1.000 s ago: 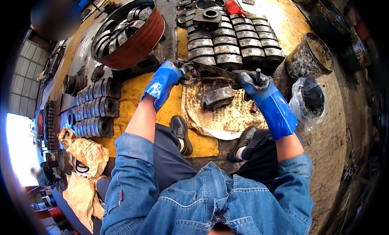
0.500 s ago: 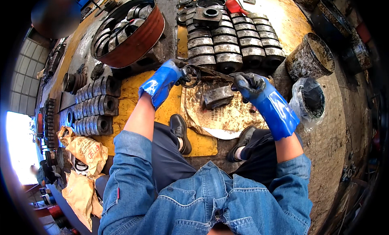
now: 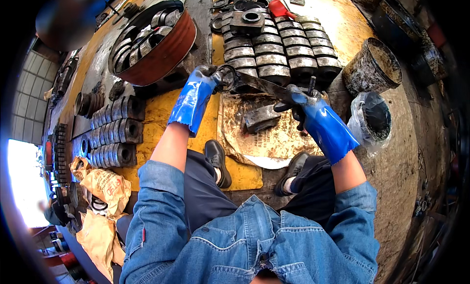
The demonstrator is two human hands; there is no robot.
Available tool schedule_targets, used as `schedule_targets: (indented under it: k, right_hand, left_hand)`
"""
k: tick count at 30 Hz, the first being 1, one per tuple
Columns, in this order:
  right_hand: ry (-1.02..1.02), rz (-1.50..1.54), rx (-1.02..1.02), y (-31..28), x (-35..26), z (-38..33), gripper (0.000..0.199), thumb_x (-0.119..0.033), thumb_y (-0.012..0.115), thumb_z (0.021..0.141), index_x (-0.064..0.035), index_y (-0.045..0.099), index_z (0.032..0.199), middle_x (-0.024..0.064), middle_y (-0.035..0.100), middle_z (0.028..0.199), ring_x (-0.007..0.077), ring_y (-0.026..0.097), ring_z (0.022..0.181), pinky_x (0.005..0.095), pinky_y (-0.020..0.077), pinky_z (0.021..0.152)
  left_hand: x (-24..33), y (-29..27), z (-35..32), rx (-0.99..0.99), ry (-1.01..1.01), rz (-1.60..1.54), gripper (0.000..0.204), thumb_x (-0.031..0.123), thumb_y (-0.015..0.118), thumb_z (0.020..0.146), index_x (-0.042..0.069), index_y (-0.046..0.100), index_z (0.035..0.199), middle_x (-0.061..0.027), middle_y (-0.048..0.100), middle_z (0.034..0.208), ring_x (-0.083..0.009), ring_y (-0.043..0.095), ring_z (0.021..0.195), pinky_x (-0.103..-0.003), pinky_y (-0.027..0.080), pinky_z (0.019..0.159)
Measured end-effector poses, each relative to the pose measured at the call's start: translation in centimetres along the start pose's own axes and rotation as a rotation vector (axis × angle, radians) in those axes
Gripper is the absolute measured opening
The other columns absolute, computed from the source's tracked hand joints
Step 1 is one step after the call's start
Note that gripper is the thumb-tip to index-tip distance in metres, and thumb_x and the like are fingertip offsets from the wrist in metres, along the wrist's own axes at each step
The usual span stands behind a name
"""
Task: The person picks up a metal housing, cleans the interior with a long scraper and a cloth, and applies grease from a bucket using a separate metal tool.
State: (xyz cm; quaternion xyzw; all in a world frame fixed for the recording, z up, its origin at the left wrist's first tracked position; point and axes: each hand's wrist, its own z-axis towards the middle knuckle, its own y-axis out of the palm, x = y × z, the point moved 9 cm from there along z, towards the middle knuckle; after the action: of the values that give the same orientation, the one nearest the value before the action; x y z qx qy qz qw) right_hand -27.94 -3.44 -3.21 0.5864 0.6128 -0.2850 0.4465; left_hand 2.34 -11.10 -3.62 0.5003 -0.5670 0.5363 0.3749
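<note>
My left hand [image 3: 198, 86], in a blue rubber glove blackened at the fingers, grips a dark ring [image 3: 227, 77] by its edge. My right hand [image 3: 306, 105], gloved the same way, is closed round a long flat-bladed knife [image 3: 264, 85]; a dark handle end sticks up above the fist. The blade points left, its tip at the ring; whether they touch I cannot tell. Below the blade, a curved metal block [image 3: 263, 118] lies on a grease-stained paper sack [image 3: 249, 146] between my shoes.
Rows of metal rollers [image 3: 271, 59] stand ahead, with a red scoop [image 3: 280, 9] behind. A red-brown drum rim [image 3: 164, 54] full of rings sits at the left, near more stacked parts [image 3: 117, 130]. At the right are a grimy bucket [image 3: 374, 66] and a plastic-lined pail [image 3: 372, 118].
Both hands have shifted slightly: the left one up and the ring with it. My right hand has turned, so the knife's handle end now shows upright and more of the blade is visible.
</note>
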Motion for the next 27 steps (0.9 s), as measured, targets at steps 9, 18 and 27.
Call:
schedule_targets:
  k: [9, 18, 27]
  right_hand:
    - [0.112, 0.451, -0.026, 2.3, 2.4, 1.3, 0.023, -0.035, 0.057, 0.096, -0.0132, 0.059, 0.103, 0.0047, 0.064, 0.079, 0.0094, 0.045, 0.045, 0.0248, 0.032, 0.039]
    - [0.306, 0.757, 0.041, 4.5, 4.0, 1.4, 0.019, -0.031, 0.055, 0.098, -0.0192, 0.052, 0.083, -0.0031, 0.048, 0.061, 0.0065, 0.041, 0.042, 0.0234, 0.0278, 0.038]
    - [0.528, 1.098, -0.205, 8.3, 3.3, 0.7, 0.018, -0.036, 0.056, 0.092, -0.0189, 0.054, 0.087, -0.0017, 0.045, 0.059, 0.0128, 0.04, 0.047, 0.0298, 0.0294, 0.045]
  left_hand:
    - [0.9, -1.1, 1.2, 0.087, 0.202, -0.056, 0.034, 0.013, 0.074, 0.087, -0.002, 0.062, 0.115, -0.0091, 0.07, 0.1, -0.0133, 0.063, 0.085, -0.028, 0.052, 0.075]
    - [1.7, -1.3, 2.7, 0.17, 0.421, -0.245, 0.027, 0.003, 0.074, 0.084, 0.002, 0.065, 0.11, -0.0056, 0.07, 0.102, -0.0125, 0.063, 0.09, -0.027, 0.051, 0.085]
    - [4.9, -0.8, 0.7, 0.319, 0.589, -0.326, 0.03, 0.005, 0.071, 0.087, 0.003, 0.063, 0.116, -0.007, 0.068, 0.107, -0.0151, 0.062, 0.098, -0.03, 0.051, 0.087]
